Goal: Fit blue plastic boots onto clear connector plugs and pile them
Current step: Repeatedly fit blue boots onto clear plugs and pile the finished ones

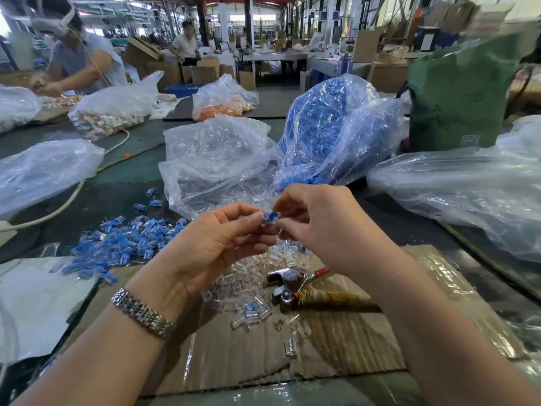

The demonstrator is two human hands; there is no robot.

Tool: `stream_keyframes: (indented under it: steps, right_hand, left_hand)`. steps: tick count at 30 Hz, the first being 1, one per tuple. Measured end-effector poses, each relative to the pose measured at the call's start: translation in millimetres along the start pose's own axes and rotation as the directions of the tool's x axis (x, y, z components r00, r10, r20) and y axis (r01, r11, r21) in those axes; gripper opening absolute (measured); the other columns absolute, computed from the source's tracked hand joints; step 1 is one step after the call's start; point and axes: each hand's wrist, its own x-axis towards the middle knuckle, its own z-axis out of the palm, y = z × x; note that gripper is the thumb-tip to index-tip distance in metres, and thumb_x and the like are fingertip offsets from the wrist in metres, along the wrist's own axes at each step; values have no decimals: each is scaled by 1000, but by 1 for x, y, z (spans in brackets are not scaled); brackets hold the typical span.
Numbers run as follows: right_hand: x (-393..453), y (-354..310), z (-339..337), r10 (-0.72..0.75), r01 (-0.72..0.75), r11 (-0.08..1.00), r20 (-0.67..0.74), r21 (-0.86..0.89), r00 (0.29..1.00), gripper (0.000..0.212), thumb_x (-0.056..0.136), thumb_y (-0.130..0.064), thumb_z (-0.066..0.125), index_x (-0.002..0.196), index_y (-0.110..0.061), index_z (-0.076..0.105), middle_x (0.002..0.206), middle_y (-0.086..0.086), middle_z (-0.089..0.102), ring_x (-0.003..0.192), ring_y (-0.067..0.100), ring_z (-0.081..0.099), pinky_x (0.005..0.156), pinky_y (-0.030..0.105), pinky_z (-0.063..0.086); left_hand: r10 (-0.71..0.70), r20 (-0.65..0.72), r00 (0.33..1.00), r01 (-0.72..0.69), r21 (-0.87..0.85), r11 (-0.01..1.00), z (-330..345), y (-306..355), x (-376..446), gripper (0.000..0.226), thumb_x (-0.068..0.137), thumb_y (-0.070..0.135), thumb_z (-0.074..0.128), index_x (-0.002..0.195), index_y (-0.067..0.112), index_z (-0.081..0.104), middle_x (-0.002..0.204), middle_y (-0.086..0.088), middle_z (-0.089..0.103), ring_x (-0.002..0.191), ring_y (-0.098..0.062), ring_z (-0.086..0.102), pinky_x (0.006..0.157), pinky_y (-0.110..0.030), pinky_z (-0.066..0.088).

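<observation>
My left hand [218, 241] and my right hand [319, 221] meet above the table's middle. Between their fingertips sits a blue boot [270, 216] joined with a clear plug; both hands pinch this piece. Loose clear plugs [248, 291] lie scattered on the cardboard sheet [336, 347] below the hands. A pile of fitted blue pieces [123, 244] lies to the left. Behind the hands, a clear bag of plugs [213, 159] spills open, and a bag of blue boots [328, 124] stands to its right.
Metal pliers with a red handle [292, 281] lie on the cardboard right of the plugs. Plastic bags [468, 186] flank both sides. A white cable [67, 200] runs at left. A green bag [459, 92] stands far right. Another person [79, 60] works at far left.
</observation>
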Motion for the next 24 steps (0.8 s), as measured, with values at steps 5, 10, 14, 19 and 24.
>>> stream_keyframes:
  steps: [5,10,14,19,24]
  right_hand:
    - [1,3,3,-23,25,999,-40,42,999,7,95,-18,69,94,-24,72,79,-9,73,71,5,69,74,34,60]
    - [0,1,3,-104,101,994,-60,-45,993,5,95,-20,69,95,-23,72,78,-6,72,69,8,67,71,37,58]
    - [-2,7,-11,-12,23,997,160,-67,987,26,86,-29,79,108,-28,66,90,-12,70,80,-1,65,80,27,58]
    - [-14,19,-36,259,56,884,586,-464,768,59,64,-52,89,113,-36,60,107,-15,59,101,6,57,92,34,52]
    - [-12,18,-24,270,92,857,593,-508,759,55,68,-42,86,116,-33,60,110,-10,58,103,14,56,91,40,52]
  left_hand:
    - [8,31,999,-8,10,1000,-2,2,0,11,84,8,71,92,8,78,99,-25,75,84,-27,76,70,-27,61]
    - [61,4,998,-61,167,984,-4,3,-2,23,76,10,78,98,6,78,104,-24,75,90,-30,76,74,-27,61]
    - [94,-13,995,-91,175,980,-6,4,-2,26,71,11,79,96,7,79,103,-20,76,89,-25,75,75,-27,61]
    - [104,-13,994,-102,113,988,-7,5,-3,17,76,7,75,93,9,79,107,-23,75,91,-28,75,73,-28,61]
    - [109,-63,992,-105,73,992,-11,7,-2,19,74,8,76,92,10,79,111,-22,74,93,-27,75,72,-27,61]
